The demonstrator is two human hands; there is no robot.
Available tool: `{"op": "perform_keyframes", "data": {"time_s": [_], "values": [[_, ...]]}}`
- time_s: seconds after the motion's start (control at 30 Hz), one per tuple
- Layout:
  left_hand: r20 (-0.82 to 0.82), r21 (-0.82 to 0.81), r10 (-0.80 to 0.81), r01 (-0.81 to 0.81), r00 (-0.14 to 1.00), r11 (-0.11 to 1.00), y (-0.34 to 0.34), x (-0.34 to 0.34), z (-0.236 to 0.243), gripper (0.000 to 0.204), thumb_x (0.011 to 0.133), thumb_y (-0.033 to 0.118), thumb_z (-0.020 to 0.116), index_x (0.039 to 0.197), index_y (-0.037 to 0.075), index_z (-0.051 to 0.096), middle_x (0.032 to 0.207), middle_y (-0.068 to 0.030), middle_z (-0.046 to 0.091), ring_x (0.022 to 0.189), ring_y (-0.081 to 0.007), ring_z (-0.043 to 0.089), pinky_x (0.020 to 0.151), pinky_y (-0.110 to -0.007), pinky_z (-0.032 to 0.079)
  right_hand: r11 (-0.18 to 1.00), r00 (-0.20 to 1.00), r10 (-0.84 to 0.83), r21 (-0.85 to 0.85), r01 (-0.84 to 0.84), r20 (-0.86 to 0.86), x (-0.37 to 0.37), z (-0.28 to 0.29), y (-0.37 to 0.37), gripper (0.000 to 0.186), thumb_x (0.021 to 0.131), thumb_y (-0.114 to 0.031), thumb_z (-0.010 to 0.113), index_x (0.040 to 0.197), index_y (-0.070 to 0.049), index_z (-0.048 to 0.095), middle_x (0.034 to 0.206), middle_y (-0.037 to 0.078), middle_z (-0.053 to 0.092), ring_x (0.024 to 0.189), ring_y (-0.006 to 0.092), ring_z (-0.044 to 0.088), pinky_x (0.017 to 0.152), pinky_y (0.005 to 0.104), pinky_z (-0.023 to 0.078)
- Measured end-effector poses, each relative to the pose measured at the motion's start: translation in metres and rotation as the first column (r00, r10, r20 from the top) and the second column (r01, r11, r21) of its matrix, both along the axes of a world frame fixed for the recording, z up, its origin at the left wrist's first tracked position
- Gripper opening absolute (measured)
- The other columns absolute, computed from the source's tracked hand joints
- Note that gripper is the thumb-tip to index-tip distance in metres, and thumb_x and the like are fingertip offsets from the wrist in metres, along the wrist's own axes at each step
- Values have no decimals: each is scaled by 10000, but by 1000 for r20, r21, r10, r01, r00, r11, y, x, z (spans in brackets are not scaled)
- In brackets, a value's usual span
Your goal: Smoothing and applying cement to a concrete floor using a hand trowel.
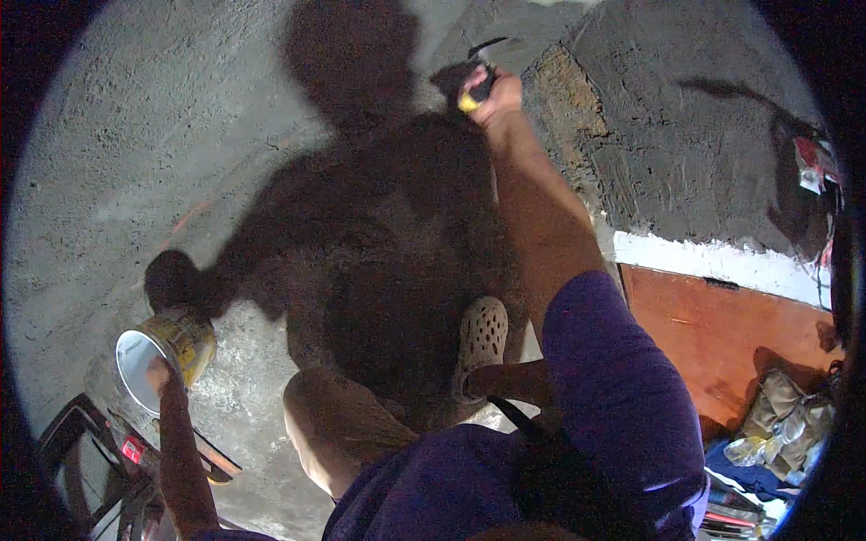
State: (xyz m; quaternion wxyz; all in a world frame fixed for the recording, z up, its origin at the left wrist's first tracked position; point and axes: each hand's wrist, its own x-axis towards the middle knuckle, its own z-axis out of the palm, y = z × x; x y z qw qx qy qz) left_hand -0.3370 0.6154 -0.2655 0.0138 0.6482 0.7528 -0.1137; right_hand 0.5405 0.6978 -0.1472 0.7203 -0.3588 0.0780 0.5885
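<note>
My right hand [502, 99] is stretched far ahead against the grey plastered surface. It is closed round the black and yellow handle of a trowel [474, 94], whose blade is partly dark in shadow. At lower left, my left hand [160, 373] grips the rim of a tilted bucket [193, 343], white inside and stained yellow-brown outside. The bucket's mouth faces toward the left. Right of the trowel is a rough brownish patch [566, 95], bordered by darker, wet-looking plaster [672, 117].
My shadow covers the middle of the surface. A beige clog [483, 338] is on my foot. At right lie a reddish-brown panel [695, 334] with a white edge strip [722, 270] and a bag [780, 419]. A dark frame [86, 469] stands at lower left.
</note>
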Motion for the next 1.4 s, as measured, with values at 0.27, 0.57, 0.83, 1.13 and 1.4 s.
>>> {"op": "perform_keyframes", "data": {"time_s": [0.27, 0.57, 0.83, 1.13, 1.4], "values": [[-13, -28, -58, 58, 998, 998, 3, 10, 3, 239, 797, 289, 526, 843, 70, 610, 810, -146, 625, 744, -308, 615, 643, -425, 490, 975, 972, 64, 193, -109, 226, -27, 93, -20, 403, 915, -381, 304, 734, -66, 480, 550, -8, 408, 501, 139, 398, 504, 306, 374], [-142, -109, -193, 179, 971, 978, 9, 30, 24, 233, 790, 279, 530, 816, 59, 601, 793, -151, 624, 731, -317, 623, 621, -427, 499, 998, 948, -36, 53, 20, 316, 17, 87, -6, 299, 896, -263, 306, 753, -56, 467, 536, 3, 441, 469, 129, 421, 465, 289, 383], [-132, -143, -155, 136, 979, 980, 11, 10, 11, 308, 814, 317, 527, 901, 35, 613, 844, -186, 626, 731, -375, 600, 640, -444, 485, 994, 959, 79, 49, -96, 271, 30, 62, -48, 342, 896, -377, 328, 786, -82, 462, 569, -15, 416, 517, 150, 400, 497, 293, 368], [-29, -130, -207, 202, 978, 971, 10, -11, -6, 268, 860, 241, 455, 905, 29, 613, 837, -138, 635, 716, -303, 611, 630, -400, 479, 994, 854, 81, 20, -106, 513, 36, 111, -41, 400, 923, -398, 328, 758, -70, 487, 548, -14, 408, 503, 141, 412, 501, 298, 383], [187, 34, -86, 80, 979, 996, 4, 32, 22, 284, 851, 254, 466, 801, 16, 613, 784, -170, 619, 734, -326, 601, 639, -430, 469, 996, 743, 10, -69, 49, 670, 18, 104, -31, 389, 936, -376, 320, 777, -57, 476, 542, 7, 394, 488, 154, 401, 481, 309, 387]]}}
